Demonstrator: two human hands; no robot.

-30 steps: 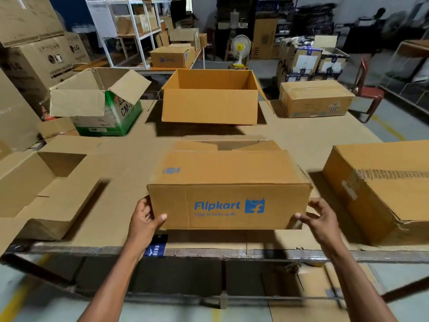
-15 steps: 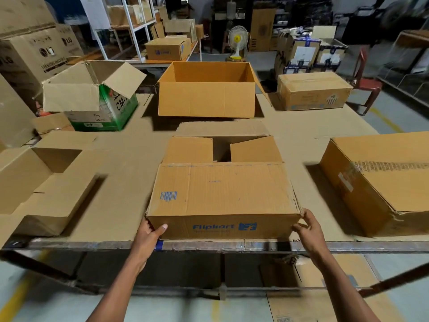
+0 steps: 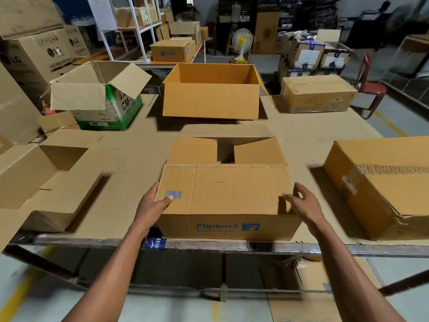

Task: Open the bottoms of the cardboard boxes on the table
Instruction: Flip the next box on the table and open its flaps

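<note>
"Flipkart" is printed in blue on the near box's [image 3: 228,198] front; "LABEL" on its top flap. "LG" marks the big cartons [image 3: 34,54] at left. "CM-" shows on the green box [image 3: 123,105].

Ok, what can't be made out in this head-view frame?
- Left hand: fingers hidden behind the Flipkart box, only the thumb shows on top.
- Small print under the Flipkart logo: blurred.
- Box at right: cut off by the frame edge.
- Flipkart box interior: mostly covered by its flaps.
</note>
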